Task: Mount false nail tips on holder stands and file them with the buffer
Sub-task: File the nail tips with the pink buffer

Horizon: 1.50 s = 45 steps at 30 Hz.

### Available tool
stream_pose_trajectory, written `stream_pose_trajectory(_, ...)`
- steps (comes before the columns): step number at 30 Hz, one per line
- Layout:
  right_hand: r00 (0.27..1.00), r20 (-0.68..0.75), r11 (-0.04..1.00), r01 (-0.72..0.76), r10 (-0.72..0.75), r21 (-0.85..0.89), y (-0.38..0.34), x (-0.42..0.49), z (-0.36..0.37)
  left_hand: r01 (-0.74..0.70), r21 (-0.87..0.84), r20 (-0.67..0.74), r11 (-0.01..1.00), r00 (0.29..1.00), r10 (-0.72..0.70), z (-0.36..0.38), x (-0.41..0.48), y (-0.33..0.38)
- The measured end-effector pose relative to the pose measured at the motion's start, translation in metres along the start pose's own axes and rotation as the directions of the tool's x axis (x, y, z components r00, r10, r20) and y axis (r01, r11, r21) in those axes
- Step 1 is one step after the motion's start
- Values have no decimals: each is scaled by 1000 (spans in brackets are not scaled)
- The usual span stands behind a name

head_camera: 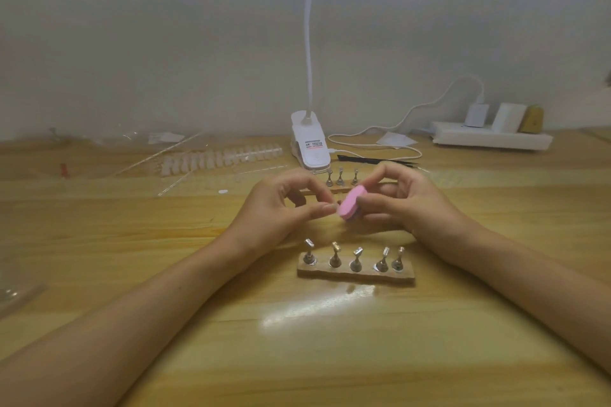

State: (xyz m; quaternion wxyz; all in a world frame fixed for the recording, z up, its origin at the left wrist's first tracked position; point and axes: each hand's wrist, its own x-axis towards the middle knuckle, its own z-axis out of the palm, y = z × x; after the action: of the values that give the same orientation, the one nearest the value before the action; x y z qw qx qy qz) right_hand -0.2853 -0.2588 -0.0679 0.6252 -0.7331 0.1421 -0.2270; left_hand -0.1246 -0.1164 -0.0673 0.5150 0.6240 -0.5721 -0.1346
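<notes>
The right hand (406, 201) is clamped on the pink buffer (351, 207), thumb underneath and fingertips on top. It is a small oval pad that looks like soft foam, tilted so one flat face meets the left hand (281, 205). That hand's thumb and forefinger are pressed together right at the buffer's lower edge. I cannot tell whether a nail tip sits between them, as anything there is too small to make out. Both forearms lie on the counter (330, 357), probably to steady the fine strokes.

At 6 o'clock from the hands, close by, is a rough wooden holder rack (355, 275) with five shiny metal stands (356, 259), thin stems with flat angled heads; whether they carry tips is unclear. At 12 o'clock, just behind the fingers, is a second rack (344, 190) with three stands showing. The translucent nail tips (218, 160) lie in rows at 10 o'clock, well apart. A white lamp clip (310, 145) stands at 12 o'clock, and a power strip (489, 139) at 2 o'clock.
</notes>
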Motion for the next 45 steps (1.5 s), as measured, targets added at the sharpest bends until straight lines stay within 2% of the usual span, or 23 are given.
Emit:
stream_pose_trajectory(4,996,92,998,5,1,-65,-1,-2,2,-8,-6,-1,1000,1000,8,-1,0,0)
stream_pose_trajectory(7,1000,-11,999,23,-23,33,0,-2,-1,-5,-14,-7,1000,1000,5,0,0,-1)
stream_pose_trajectory(11,993,117,998,36,-30,-47,0,-3,5,-5,-27,-39,1000,999,4,0,0,-2)
stream_pose_trajectory(14,999,-27,998,46,-45,53,0,-2,1,-10,-14,-23,1000,1000,9,1,0,-1)
stream_pose_trajectory(15,999,-34,998,39,-37,45,0,-2,1,-9,-23,-37,1000,999,8,0,0,-2)
stream_pose_trajectory(18,997,73,995,20,-13,-97,0,-3,4,-12,-26,-65,1000,998,10,0,-1,-1)
stream_pose_trajectory(22,999,-27,997,27,-26,69,0,-1,0,-36,3,-25,999,999,36,2,-2,1)
stream_pose_trajectory(26,996,81,999,25,-23,-25,3,-1,3,-30,-4,-56,1000,998,29,1,-1,1)
stream_pose_trajectory(29,997,-67,996,50,-44,77,4,0,0,-23,30,-29,999,999,24,2,-1,2)
stream_pose_trajectory(32,997,75,999,31,-30,-18,3,-1,2,-15,24,-42,1000,999,16,2,-1,2)
stream_pose_trajectory(36,999,-15,995,39,-37,90,1,0,0,-10,5,-50,1000,999,10,1,-2,3)
stream_pose_trajectory(39,996,85,1000,24,-23,-11,1,-1,2,-7,17,-49,1000,999,8,1,-2,3)
stream_pose_trajectory(42,999,-16,994,39,-38,98,2,0,0,-2,7,-39,1000,999,3,2,-2,2)
stream_pose_trajectory(45,996,87,1000,19,-19,1,2,0,2,-14,11,-46,1000,999,14,1,-1,1)
